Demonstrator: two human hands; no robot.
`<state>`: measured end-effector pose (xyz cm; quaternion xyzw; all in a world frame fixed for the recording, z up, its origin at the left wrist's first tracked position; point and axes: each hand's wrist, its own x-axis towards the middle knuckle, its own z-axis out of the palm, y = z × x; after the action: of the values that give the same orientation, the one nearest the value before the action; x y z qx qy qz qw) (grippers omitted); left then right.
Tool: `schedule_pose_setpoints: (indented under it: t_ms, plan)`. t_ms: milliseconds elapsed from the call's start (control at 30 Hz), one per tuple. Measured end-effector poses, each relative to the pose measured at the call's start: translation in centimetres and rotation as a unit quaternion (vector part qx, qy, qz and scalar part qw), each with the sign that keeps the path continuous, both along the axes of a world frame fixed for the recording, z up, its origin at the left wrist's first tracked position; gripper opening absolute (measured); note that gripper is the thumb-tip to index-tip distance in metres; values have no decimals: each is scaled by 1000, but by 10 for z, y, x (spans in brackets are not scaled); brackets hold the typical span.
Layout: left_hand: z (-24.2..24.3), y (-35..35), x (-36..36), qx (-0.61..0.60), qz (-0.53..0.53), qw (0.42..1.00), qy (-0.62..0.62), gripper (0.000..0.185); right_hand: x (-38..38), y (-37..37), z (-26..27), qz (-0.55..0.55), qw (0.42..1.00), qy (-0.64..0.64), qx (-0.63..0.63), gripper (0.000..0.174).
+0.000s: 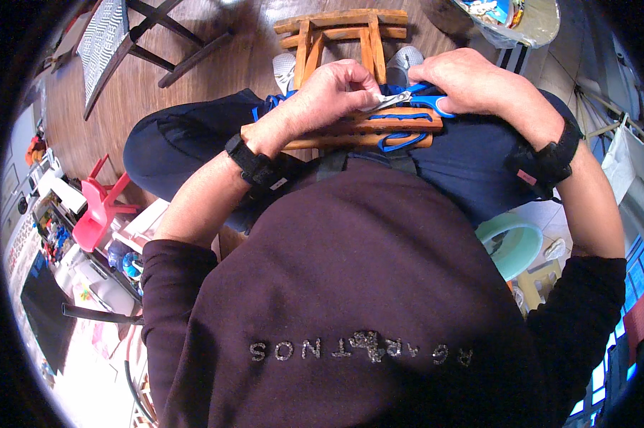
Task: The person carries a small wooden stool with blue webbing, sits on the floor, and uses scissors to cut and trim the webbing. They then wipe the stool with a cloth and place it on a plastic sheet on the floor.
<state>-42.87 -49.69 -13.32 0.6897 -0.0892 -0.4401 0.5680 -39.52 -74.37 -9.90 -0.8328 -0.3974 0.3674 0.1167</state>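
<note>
In my right hand (461, 83) is a pair of scissors (403, 97) with blue handles; my thumb sits in one loop and the blades point left. My left hand (338, 88) pinches a small whitish piece (379, 98) right at the blade tips; what it is I cannot tell. Just below the blades, a wooden folding stool frame rests across my lap, with slotted wooden rails (348, 126). Blue cord (402, 142) runs through the slots and hangs in a loop. More blue cord (268, 102) lies by my left forearm. Wooden legs (340, 24) reach away between my feet.
A dark-legged chair with a patterned seat (105, 45) stands on the wood floor ahead left. Ahead right is a lined bin (541, 24) with waste. A red child's chair (94, 214) is at my left, a pale green basin (520, 246) at my right.
</note>
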Motion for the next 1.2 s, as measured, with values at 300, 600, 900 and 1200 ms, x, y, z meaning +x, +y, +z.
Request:
schedule_pose_setpoints:
  t_ms: [300, 600, 900, 1200]
  plan:
    - [-3, 1, 5, -32, -13, 999, 0, 5, 12, 5, -1, 11, 998, 66, -13, 40]
    - [-11, 2, 8, -33, -26, 999, 31, 6, 8, 4, -7, 29, 998, 56, 12, 43]
    - [-11, 0, 9, -34, -34, 998, 44, 7, 11, 8, -8, 26, 997, 68, 30, 42]
    - [-11, 4, 1, -49, 10, 992, 112, 7, 8, 7, -4, 28, 998, 56, 24, 40]
